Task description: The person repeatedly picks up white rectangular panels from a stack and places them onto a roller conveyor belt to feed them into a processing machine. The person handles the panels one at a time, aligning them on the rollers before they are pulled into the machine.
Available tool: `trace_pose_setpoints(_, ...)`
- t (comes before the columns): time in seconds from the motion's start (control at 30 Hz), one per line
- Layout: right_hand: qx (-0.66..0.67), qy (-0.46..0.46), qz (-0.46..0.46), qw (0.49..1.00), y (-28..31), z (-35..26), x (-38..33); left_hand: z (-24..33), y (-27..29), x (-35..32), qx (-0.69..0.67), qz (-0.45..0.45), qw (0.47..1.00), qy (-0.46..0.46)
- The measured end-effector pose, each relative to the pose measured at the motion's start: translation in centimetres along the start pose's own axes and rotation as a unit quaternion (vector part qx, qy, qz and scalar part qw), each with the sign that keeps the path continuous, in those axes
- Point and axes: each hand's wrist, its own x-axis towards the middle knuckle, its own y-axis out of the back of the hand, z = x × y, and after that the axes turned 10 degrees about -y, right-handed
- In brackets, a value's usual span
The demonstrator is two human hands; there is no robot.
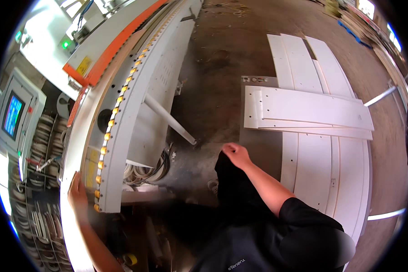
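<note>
Left hand (78, 190) lies flat w/ fingers spread loose on a long pale board (72, 149), near left, gripping nothing; the board runs from the near left edge away along the side of a big white machine (163, 77) that stretches far up the left half of the scene. A row of small yellow rollers (118, 106) follows the machine's curved rail, just right of the board, & an orange strip (118, 47) runs along the machine's upper body farther off. Right hand (235, 153) sits near the middle, fingers curled in a loose fist; can't tell if it pinches the dark cloth (229, 179) right below it or just rests against it. Right forearm comes in from the near right, black sleeve at the elbow. A white bar (170, 119) sticks out slanting from the machine toward the right hand, its tip close to but apart from it. Right side: a stack of white panels (322, 172) on a low cart, long ones lying far-to-near, a few shorter panels (310, 111) laid crosswise on top. Far left: a grey control box w/ a lit blue screen (12, 115), and below it racks w/ coils of edge tape (41, 136). Dusty brown floor (222, 54) btw machine & panels
</note>
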Motion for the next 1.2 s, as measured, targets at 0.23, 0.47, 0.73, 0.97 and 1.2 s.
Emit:
trace_pose_setpoints(0.23, -0.158, -0.050, 0.289, 0.943, 13.0, 6.8, 5.3, 17.9, -1.0, -6.8, -0.192, 0.040, 0.978, -0.068)
trace_pose_setpoints(0.47, -0.409, -0.043, 0.177, 0.894, 18.4, 6.7, 12.1, 29.1, -17.5, -17.0, -0.549, -0.174, 0.806, 0.135)
trace_pose_setpoints(0.73, -0.421, 0.032, 0.238, 0.875, 15.2, 8.1, 8.7, 33.4, -24.5, -25.2, -0.448, -0.334, 0.829, 0.005)
trace_pose_setpoints(0.97, -0.322, 0.141, 0.211, 0.912, 15.6, 9.2, -4.2, 34.1, -24.8, -23.0, -0.479, -0.324, 0.812, 0.080)
trace_pose_setpoints(1.2, 0.205, -0.223, 0.419, 0.856, 16.8, 18.9, -9.2, 33.8, -24.6, -23.3, -0.486, -0.350, 0.799, 0.059)
